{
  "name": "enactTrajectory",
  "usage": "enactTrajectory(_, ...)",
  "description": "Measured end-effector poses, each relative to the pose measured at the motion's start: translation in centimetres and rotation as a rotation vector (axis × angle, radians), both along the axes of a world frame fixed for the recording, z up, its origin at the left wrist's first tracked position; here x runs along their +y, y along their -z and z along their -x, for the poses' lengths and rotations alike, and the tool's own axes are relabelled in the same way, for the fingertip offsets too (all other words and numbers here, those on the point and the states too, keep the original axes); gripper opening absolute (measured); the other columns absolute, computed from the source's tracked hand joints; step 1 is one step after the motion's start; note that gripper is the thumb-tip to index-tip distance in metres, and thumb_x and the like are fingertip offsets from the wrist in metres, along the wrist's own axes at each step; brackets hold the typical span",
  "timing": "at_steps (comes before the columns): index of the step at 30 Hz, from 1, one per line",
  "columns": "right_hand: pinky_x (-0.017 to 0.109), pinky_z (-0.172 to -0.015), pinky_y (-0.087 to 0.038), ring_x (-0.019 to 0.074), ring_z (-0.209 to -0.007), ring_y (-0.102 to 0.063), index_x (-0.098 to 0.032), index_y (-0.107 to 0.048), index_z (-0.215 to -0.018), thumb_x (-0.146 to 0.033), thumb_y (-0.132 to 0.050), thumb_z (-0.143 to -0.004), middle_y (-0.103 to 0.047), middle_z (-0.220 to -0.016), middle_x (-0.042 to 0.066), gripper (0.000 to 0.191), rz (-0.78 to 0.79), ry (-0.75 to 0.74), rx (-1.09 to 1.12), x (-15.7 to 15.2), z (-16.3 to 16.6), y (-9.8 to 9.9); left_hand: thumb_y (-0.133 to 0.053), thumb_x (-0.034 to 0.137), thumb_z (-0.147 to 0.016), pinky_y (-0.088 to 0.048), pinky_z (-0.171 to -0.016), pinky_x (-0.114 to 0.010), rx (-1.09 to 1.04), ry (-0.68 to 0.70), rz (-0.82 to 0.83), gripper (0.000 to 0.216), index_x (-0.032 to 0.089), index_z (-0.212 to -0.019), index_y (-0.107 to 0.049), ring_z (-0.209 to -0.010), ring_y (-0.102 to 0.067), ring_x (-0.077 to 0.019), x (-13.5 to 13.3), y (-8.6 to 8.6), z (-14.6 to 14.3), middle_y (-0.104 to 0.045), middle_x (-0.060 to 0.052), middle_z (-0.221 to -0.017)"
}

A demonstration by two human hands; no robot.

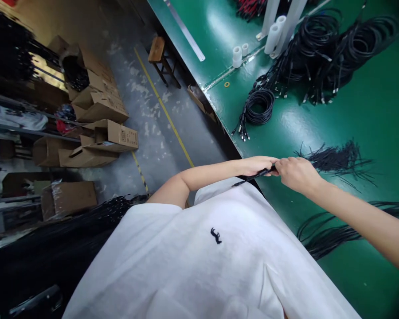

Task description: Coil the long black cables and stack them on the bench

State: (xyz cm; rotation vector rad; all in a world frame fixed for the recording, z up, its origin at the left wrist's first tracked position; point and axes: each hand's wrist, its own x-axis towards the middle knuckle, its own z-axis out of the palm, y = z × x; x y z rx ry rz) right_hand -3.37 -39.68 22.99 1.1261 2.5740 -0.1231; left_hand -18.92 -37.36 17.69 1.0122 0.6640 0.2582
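Black cable (252, 178) partly hidden in left hand (257, 166) and right hand (295, 172). Red bundle (251, 8) cut by top edge. Long cables (332, 237) pass behind right forearm (362, 221). Carton (128, 137) print too small to read.

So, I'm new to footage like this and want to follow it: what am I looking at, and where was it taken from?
There is no machine here, just a person's left hand and right hand, both bare. The single picture comes from a camera worn on the head, looking forward and down over a white shirt. The hands meet near the edge of a green table, gripping a thin black cable; one end sticks out past the left hand. On the table lie a small black coil, larger cable bundles, loose black strands and a metal strip.
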Motion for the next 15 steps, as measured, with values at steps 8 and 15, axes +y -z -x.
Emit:
enactTrajectory(8, 0.034, -0.057, -0.022, 0.0230, -0.065, -0.057, -0.009, -0.064, -0.081, -0.015, -0.044, -0.090, -0.065, -0.075, 0.017, 0.023, -0.114, 0.100, 0.050, 0.8, 0.6, 0.3, -0.069, 0.020, -0.081, -0.041, -0.094, -0.048, 0.371, 0.180, -1.096, 0.039, 0.014, -0.119, -0.065, -0.111, -0.057, -0.0356, 4.2, 0.0, 1.7, -0.066, -0.015, -0.105)
enactTrajectory(15, 0.031, -0.057, -0.021, 0.0221, -0.066, -0.057, -0.010, -0.063, -0.081, -0.014, -0.044, -0.090, -0.064, -0.076, 0.016, 0.022, -0.158, 0.206, 0.027, 2.8, 0.4, 0.5, -0.066, 0.036, -0.088, -0.046, -0.089, -0.040, 0.507, -0.118, -0.869, 0.042, 0.010, -0.119, -0.055, -0.105, -0.060, -0.0261, 0.8, 0.4, 0.6, -0.059, -0.020, -0.120)
